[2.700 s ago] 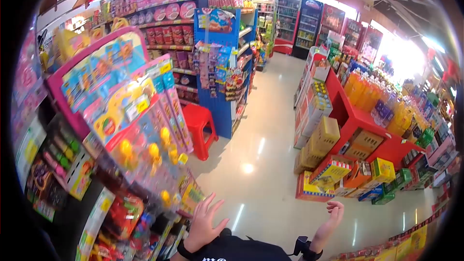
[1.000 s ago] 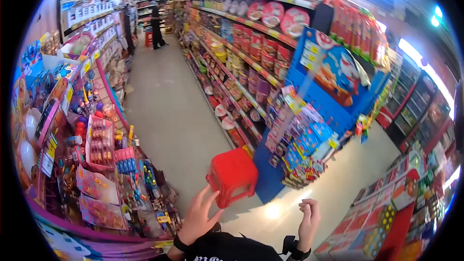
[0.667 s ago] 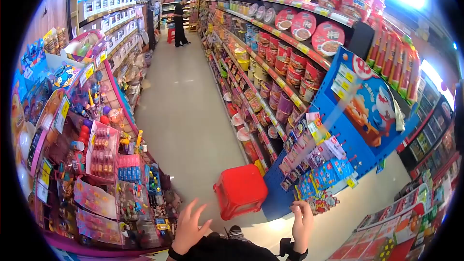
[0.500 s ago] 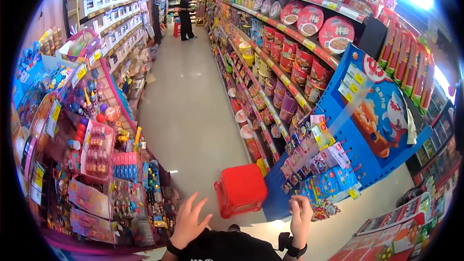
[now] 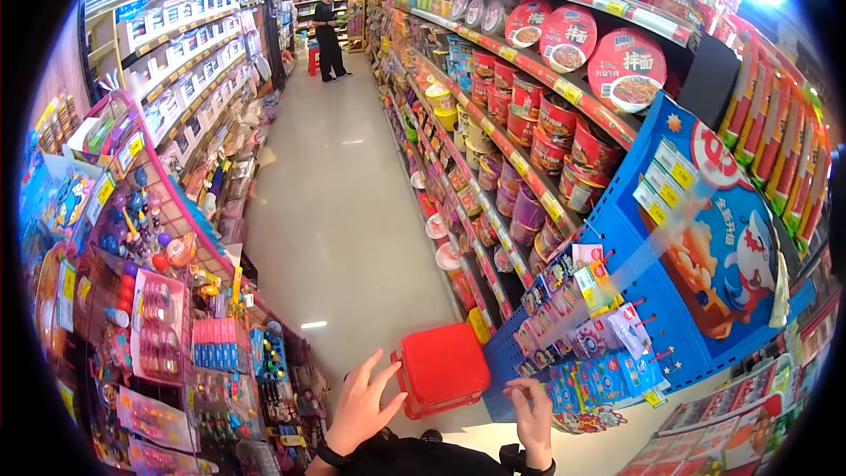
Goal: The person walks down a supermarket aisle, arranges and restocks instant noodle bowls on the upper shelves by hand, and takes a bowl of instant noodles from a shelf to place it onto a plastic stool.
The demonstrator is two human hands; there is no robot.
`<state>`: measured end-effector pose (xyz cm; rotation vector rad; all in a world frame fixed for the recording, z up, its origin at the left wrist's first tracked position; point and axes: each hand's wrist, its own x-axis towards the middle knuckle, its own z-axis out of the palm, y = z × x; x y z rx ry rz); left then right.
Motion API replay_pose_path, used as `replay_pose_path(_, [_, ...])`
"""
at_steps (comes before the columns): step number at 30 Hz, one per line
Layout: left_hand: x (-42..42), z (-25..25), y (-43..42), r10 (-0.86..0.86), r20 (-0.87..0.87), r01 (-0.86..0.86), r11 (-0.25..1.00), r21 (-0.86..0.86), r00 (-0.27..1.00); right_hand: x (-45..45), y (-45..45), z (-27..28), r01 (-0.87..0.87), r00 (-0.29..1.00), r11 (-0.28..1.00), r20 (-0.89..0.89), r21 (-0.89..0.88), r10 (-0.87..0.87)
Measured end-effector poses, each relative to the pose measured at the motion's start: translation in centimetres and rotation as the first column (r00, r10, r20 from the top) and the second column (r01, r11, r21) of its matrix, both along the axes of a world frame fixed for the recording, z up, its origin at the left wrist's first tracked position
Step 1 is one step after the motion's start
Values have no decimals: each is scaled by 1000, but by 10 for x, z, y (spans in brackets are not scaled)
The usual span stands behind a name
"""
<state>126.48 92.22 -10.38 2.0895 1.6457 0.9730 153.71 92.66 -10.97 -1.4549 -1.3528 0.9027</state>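
A red plastic stool stands on the aisle floor right in front of me, its flat top facing up. My left hand is raised by the stool's left side with its fingers spread, and it holds nothing. In the picture its fingertips overlap the stool's left edge; whether they touch it I cannot tell. On the stool's other side is my right hand, its fingers loosely bent and apart, with nothing in it. Small hanging packets on a blue display panel are close to that hand.
Shelves of instant noodle tubs line the right side. Toys and small packaged goods crowd the left racks, with white-boxed goods farther along. A person in dark clothes stands far down the tiled aisle, beside another red stool.
My view has shifted slightly. My left hand has moved right and nearer to the stool, and my right hand has come slightly left and lower. Both hands stay without anything in them.
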Motion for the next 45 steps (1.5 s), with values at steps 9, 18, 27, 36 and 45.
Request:
replay_pose_path(9, [-85,1,91,-11,16,11,1000,2,1000,-90,91,-3,36,970,999,-240,18,-31])
replay_pose_path(18, [-204,24,154,90,-9,-89,995,40,996,-224,181,18,-182,903,980,-380,83,200])
replay_pose_path(27, [-266,12,163,244,-6,-244,969,-30,970,-300,217,19,-398,801,917,-497,-23,335])
replay_pose_path(36, [-284,16,200,329,38,-328,944,-40,943,-340,295,9,-482,777,876,-457,12,434])
replay_pose_path(45, [-286,8,320,394,20,-394,919,1,919,-354,441,32,-538,775,834,-315,126,548])
